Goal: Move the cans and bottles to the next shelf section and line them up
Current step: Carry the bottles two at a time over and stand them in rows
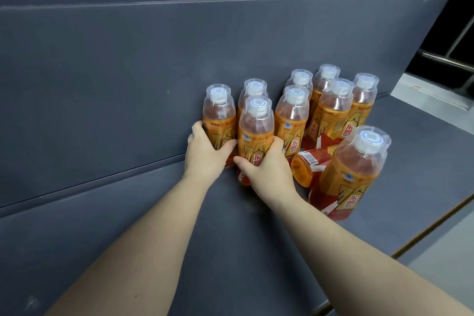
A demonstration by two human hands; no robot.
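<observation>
Head view: left grip (205, 155) clamps the leftmost orange plastic bottle (219, 113), right grip (268, 168) the neighbouring orange plastic bottle (255, 131), both upright on the dark grey shelf (154, 213). Lining-up seems in hand; next, both probably need sliding into a row.

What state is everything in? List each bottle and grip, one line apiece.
left grip: curled round the leftmost bottle
leftmost bottle: upright, capped, held
right grip: curled round the front bottle
front bottle: upright, capped, held
fallen bottle: lying on its side, base toward the camera
nearest bottle: upright, capped, untouched
six back bottles: upright, capped, clustered unevenly
</observation>
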